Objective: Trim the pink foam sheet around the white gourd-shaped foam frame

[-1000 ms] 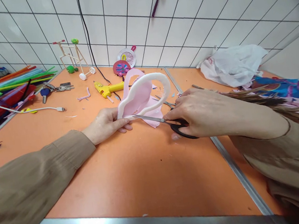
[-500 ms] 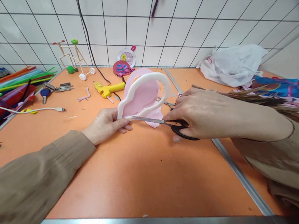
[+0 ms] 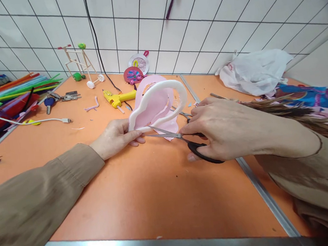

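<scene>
My left hand (image 3: pixel 120 135) pinches the lower left end of a white foam outline (image 3: pixel 180 93) with rounded lobes. Pink sheet (image 3: pixel 153 106) shows inside and behind the outline, and a pink flap hangs below it. In my right hand (image 3: pixel 209 129) is a pair of scissors (image 3: pixel 168 134) with black handles, my fingers wrapped round them. Their blades stand apart and point left, at the lower edge of the outline close to my left thumb. Whether the blades touch the foam I cannot tell. The piece is held up off the orange table (image 3: pixel 161 202).
Behind lie a yellow glue gun (image 3: pixel 119 98), keys (image 3: pixel 60 97) and a small stick model with wheels (image 3: pixel 82 65). Pipe cleaners (image 3: pixel 15 92) and a white cable (image 3: pixel 27 122) are at left. A white plastic bag (image 3: pixel 254 71) and dry bristles (image 3: pixel 280 105) lie at right.
The scissor blades have opened from nearly closed. My right hand has dropped slightly with the lower handle. My left hand stays in place.
</scene>
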